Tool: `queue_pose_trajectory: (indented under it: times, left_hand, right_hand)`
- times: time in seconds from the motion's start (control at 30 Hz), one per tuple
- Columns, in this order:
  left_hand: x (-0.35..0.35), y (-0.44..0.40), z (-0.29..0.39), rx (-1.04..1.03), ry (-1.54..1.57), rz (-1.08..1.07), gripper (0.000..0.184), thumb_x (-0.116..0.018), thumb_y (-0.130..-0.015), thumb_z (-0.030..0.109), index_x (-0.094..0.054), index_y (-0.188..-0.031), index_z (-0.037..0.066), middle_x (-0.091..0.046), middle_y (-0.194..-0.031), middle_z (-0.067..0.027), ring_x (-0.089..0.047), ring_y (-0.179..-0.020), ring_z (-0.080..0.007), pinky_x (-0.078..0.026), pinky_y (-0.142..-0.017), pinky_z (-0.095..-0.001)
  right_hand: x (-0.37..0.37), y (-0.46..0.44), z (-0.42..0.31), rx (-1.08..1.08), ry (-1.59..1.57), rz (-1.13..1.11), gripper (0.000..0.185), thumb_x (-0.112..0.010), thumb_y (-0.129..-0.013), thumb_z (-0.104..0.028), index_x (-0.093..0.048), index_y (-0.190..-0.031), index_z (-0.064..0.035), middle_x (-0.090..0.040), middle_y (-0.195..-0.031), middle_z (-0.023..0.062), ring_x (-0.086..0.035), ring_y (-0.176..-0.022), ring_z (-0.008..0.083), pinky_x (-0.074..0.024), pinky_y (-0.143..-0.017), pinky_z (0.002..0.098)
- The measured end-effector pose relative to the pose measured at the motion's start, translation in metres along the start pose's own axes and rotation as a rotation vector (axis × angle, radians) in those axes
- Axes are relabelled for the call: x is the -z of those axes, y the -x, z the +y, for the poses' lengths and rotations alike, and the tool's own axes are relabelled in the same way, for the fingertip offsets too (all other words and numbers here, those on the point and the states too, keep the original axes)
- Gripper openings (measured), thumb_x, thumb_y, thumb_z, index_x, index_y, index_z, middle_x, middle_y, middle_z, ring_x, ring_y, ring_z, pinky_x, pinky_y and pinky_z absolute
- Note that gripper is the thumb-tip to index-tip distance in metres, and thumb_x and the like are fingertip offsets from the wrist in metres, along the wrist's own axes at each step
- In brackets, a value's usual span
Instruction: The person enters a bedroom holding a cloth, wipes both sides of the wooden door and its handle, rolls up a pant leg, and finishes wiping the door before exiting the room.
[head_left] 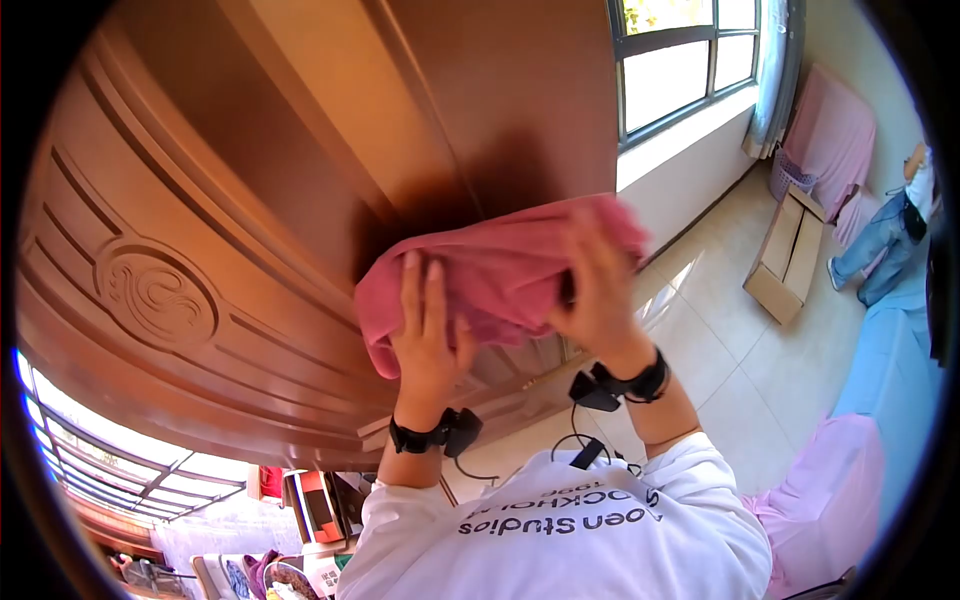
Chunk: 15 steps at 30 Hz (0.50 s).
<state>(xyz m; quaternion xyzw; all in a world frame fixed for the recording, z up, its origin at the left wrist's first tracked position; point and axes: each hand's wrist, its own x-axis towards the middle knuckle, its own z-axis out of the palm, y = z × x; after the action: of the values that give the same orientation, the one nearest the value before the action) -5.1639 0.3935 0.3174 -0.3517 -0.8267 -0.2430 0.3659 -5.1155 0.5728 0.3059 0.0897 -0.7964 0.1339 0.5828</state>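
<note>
A crumpled pink cloth [490,262] stretches between my two hands in front of a brown wooden door [330,190] with carved panels. My left hand [428,335] grips the cloth's left part, its fingers laid long over the fabric and the thumb apart. At the other end my right hand [600,285] is closed on the cloth; motion smears its fingers. The fabric casts a dark shadow on the door, and I cannot tell how much of it touches the wood. Black bands with small boxes and cables circle both wrists.
To the right, a long cardboard box [788,255] lies on the tiled floor [715,330] near a person in jeans [880,245]. A purple basket [790,175] stands by the wall below the window [685,70]. Pink and blue covers [825,490] drape furniture at lower right.
</note>
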Motion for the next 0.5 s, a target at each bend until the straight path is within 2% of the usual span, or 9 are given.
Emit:
queue_pose_trajectory:
  times: [0.07,0.1,0.13,0.2,0.27,0.33,0.4,0.43,0.5]
  left_hand:
    - [-0.003,-0.020,0.010,-0.305,0.094,0.150,0.053,-0.049,-0.068,0.011,-0.036,-0.118,0.001,-0.030,-0.124,-0.0194,-0.046,-0.101,-0.0306,-0.045,-0.067,-0.0338]
    - [-0.009,-0.022,0.016,-0.240,0.166,0.028,0.052,-0.048,-0.070,0.012,-0.034,-0.119,0.002,-0.029,-0.124,-0.0221,-0.041,-0.105,-0.0341,-0.041,-0.076,-0.0359]
    - [-0.016,-0.021,0.024,-0.175,0.236,-0.095,0.051,-0.046,-0.073,0.014,-0.033,-0.121,0.003,-0.027,-0.123,-0.0248,-0.037,-0.108,-0.0377,-0.038,-0.084,-0.0379]
    - [-0.054,-0.009,0.027,-0.084,0.056,-0.251,0.049,-0.048,-0.073,0.016,-0.035,-0.121,0.009,-0.034,-0.121,-0.0197,-0.050,-0.094,-0.0325,-0.047,-0.065,-0.0363]
    - [-0.090,0.020,0.021,-0.301,-0.162,-0.126,0.048,-0.051,-0.072,0.018,-0.039,-0.118,0.013,-0.039,-0.119,-0.0118,-0.057,-0.076,-0.0244,-0.047,-0.049,-0.0328]
    - [-0.104,0.043,0.026,-0.217,0.044,-0.246,0.045,-0.051,-0.073,0.020,-0.042,-0.116,0.012,-0.041,-0.118,-0.0065,-0.058,-0.068,-0.0196,-0.046,-0.049,-0.0296]
    - [-0.104,0.057,0.028,-0.217,0.086,-0.259,0.044,-0.051,-0.073,0.021,-0.042,-0.115,0.012,-0.041,-0.118,-0.0063,-0.058,-0.068,-0.0192,-0.046,-0.049,-0.0288]
    - [-0.104,0.061,0.026,-0.229,0.123,-0.290,0.043,-0.051,-0.073,0.021,-0.043,-0.115,0.012,-0.041,-0.118,-0.0062,-0.058,-0.067,-0.0189,-0.046,-0.049,-0.0280]
    - [-0.098,0.058,0.034,-0.142,0.032,-0.349,0.045,-0.052,-0.072,0.022,-0.043,-0.115,0.011,-0.041,-0.118,-0.0051,-0.057,-0.069,-0.0188,-0.047,-0.051,-0.0280]
  right_hand:
    - [0.016,-0.015,0.009,-0.030,0.020,0.203,0.061,-0.059,-0.060,-0.018,-0.040,-0.115,-0.0011,-0.036,-0.122,0.0166,-0.039,-0.107,0.0286,-0.0315,-0.086,0.0359]
    - [0.018,-0.021,0.016,-0.005,-0.014,0.301,0.058,-0.058,-0.066,-0.016,-0.036,-0.117,0.0005,-0.032,-0.124,0.0185,-0.035,-0.109,0.0317,-0.0273,-0.091,0.0364]
    - [0.016,-0.022,0.023,-0.083,-0.098,0.286,0.057,-0.056,-0.069,-0.015,-0.033,-0.119,0.0005,-0.030,-0.124,0.0181,-0.033,-0.111,0.0311,-0.0257,-0.092,0.0356]
    - [0.004,-0.011,0.046,-0.143,-0.176,0.283,0.056,-0.053,-0.072,-0.014,-0.029,-0.121,0.0005,-0.029,-0.124,0.0177,-0.031,-0.112,0.0305,-0.0241,-0.093,0.0348]
    - [-0.028,0.021,0.076,-0.394,-0.472,0.056,0.056,-0.051,-0.076,-0.016,-0.024,-0.122,0.0002,-0.028,-0.123,0.0151,-0.029,-0.114,0.0274,-0.0225,-0.094,0.0333]
    - [-0.052,0.060,0.083,-0.497,-0.674,-0.010,0.054,-0.049,-0.079,-0.017,-0.023,-0.123,-0.0004,-0.029,-0.122,0.0129,-0.027,-0.115,0.0245,-0.0209,-0.095,0.0324]
    - [-0.051,0.082,0.089,-0.483,-0.536,-0.186,0.054,-0.049,-0.080,-0.018,-0.023,-0.123,-0.0010,-0.027,-0.123,0.0112,-0.027,-0.115,0.0227,-0.0211,-0.095,0.0315]
    - [-0.052,0.082,0.094,-0.461,-0.552,-0.198,0.054,-0.049,-0.080,-0.018,-0.023,-0.123,-0.0010,-0.027,-0.123,0.0112,-0.027,-0.115,0.0227,-0.0211,-0.095,0.0315]
    - [-0.051,0.075,0.096,-0.554,-0.905,-0.157,0.051,-0.047,-0.080,-0.015,-0.023,-0.124,-0.0023,-0.027,-0.124,0.0103,-0.026,-0.116,0.0224,-0.0212,-0.096,0.0305]
